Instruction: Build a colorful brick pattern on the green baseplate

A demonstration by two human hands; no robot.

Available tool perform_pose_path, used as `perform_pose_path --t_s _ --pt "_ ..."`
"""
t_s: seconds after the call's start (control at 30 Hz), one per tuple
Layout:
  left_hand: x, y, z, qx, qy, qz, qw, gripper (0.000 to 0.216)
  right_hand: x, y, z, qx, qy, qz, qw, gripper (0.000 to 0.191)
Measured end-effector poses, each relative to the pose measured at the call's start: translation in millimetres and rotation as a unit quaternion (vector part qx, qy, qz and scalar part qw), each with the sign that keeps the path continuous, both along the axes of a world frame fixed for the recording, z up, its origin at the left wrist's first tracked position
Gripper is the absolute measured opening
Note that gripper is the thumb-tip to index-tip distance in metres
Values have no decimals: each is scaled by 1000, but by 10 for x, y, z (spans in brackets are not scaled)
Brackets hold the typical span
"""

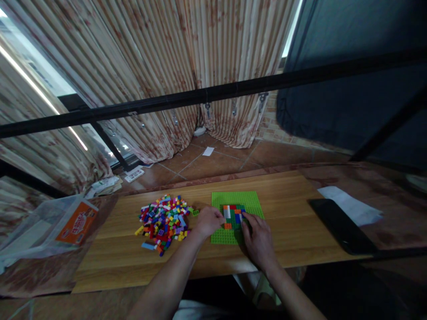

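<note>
A green studded baseplate [218, 198] lies on the wooden table, bearing a low patch of coloured toy bricks [237, 218] in red, white, orange, blue and green. At the patch's left edge is my left hand [210, 221], its thumb and fingertips pinched together; whatever they hold is too small to make out. My right hand [259, 238] rests at the patch's right side, fingers apart and touching the bricks there. Left of the baseplate spreads a loose heap of mixed bricks [167, 222]. A small lime-green brick [195, 213] sits between the heap and my left hand.
The wooden table [293, 222] carries a black phone-like slab [343, 226] at its right end, beside white paper [350, 204]. A clear plastic box [36, 226] with an orange label stands at the left. A black metal bar [200, 95] crosses ahead, before curtains [150, 66].
</note>
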State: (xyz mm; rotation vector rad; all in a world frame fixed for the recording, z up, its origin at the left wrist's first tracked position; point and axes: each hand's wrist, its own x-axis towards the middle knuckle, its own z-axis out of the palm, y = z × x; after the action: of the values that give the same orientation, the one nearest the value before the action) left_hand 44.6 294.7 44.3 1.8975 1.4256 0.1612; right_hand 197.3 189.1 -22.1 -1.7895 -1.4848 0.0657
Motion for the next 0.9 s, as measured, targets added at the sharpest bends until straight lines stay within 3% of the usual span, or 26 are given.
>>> perform_pose_path --t_s 0.37,0.57,0.73,0.9 --pt "3 -17 15 -6 5 -20 1000 14 -6 7 -4 -3 14 3 1000 37" --pt "-98 -275 -10 19 -51 1 998 34 1 0 -1 4 55 -4 998 38" --pt "-78 -537 -129 24 -124 48 991 55 -3 -20 13 0 85 -8 996 38" --pt "45 -520 -273 -10 -210 58 976 70 -85 -235 62 -11 148 -26 989 41"
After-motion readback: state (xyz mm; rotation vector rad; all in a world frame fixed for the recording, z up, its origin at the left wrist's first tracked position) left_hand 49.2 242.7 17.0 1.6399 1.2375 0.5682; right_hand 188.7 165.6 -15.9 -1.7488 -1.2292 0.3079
